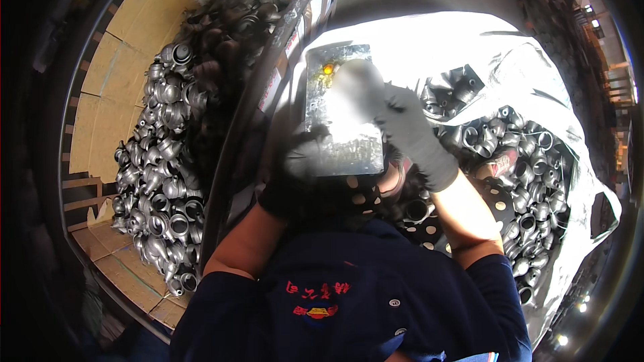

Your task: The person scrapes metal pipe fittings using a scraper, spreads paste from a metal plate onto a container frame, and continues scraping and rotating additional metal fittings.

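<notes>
A flat rectangular plate (363,158), shiny and streaked, lies in front of me in strong light, with a glowing orange spot near its far left corner. My right hand (410,124), in a grey glove, reaches over its right edge. Its fingers close on a pale, rounded piece (361,86) above the plate, too smeared by motion and glare to name. Dark-gloved, my left hand (302,159) is at the plate's near left edge in deep shadow. Its fingers are mostly lost in the dark, and I cannot see whether it grips anything.
To the left, a cardboard-lined crate (100,114) holds a heap of grey metal fittings (168,104), behind a dark rail (251,94). On the right, a large white sack (537,87) lies open around more dark fittings (537,194). Polka-dotted fabric (496,204) covers my legs beneath the plate.
</notes>
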Motion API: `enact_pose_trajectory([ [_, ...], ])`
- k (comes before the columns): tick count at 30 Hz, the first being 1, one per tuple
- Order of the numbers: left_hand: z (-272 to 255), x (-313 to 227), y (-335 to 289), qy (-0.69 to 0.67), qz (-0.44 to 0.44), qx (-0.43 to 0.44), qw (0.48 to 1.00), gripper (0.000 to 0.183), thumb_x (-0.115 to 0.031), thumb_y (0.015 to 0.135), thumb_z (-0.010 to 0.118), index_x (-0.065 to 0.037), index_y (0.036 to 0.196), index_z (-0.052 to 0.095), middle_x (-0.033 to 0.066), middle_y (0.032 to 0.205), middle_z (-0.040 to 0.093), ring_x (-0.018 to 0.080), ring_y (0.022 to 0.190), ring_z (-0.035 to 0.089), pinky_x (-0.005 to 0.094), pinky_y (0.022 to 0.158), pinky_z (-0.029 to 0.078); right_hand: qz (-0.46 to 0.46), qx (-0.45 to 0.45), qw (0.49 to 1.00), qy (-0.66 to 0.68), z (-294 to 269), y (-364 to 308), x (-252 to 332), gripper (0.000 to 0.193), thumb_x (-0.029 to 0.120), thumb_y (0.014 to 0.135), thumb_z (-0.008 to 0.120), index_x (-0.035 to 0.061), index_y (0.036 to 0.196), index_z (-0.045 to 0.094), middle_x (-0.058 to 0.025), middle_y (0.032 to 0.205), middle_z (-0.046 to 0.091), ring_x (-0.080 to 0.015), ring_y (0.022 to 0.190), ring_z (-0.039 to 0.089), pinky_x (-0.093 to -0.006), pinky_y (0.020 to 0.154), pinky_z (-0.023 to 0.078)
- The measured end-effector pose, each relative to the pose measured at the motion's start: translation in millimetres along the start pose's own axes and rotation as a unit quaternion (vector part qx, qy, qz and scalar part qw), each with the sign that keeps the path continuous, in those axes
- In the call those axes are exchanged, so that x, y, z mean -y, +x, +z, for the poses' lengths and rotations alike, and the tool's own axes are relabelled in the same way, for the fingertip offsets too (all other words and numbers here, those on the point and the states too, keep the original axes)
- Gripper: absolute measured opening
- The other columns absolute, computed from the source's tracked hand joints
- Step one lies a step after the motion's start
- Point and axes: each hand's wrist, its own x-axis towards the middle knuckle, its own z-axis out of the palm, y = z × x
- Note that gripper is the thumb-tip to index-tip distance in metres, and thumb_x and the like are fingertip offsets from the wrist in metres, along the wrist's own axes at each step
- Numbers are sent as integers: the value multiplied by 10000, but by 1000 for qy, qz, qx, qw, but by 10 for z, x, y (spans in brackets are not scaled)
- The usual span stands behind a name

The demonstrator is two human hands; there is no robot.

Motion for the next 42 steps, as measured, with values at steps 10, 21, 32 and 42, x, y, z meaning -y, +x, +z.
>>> enact_pose_trajectory([
  [10, 84, -124, 108, -402, -106, 249, 875, 379, -108, 1027, 463, -8, 1393, 461, 176, 1349, 546, 289, 1248, 553, 446, 1045, 489, 32, -28, 995, 86, 228, -170, 361, 430, 36, 918, 640, -16, 1337, 558, -38, 1053, 693, -80, 941, 612, -232, 856, 493],
  [21, -44, -241, 154, -445, -8, 180, 877, 565, -418, 1061, 370, 9, 1430, 401, 169, 1397, 515, 258, 1289, 513, 443, 1111, 409, -83, 6, 996, -15, 451, 186, 532, 330, 30, 897, 649, -37, 1219, 634, -39, 1012, 713, -74, 911, 609, -260, 836, 498],
  [32, -12, -259, 38, -57, -55, -101, 992, 250, -102, 992, 574, 14, 1213, 583, 103, 1178, 611, 166, 1034, 614, 335, 871, 547, 64, -40, 993, 91, 324, 327, 240, 269, 198, 969, 589, -1, 1123, 686, -46, 980, 704, -101, 861, 632, -254, 797, 506],
  [42, -578, -797, -9, 160, 84, -192, 965, 395, -202, 983, 580, 23, 1308, 579, 119, 1260, 627, 222, 1202, 578, 392, 1072, 416, 183, -10, 982, 35, -164, 893, 47, 212, 156, 1006, 556, 20, 1092, 693, -4, 785, 636, -56, 634, 564, -208, 562, 451],
])
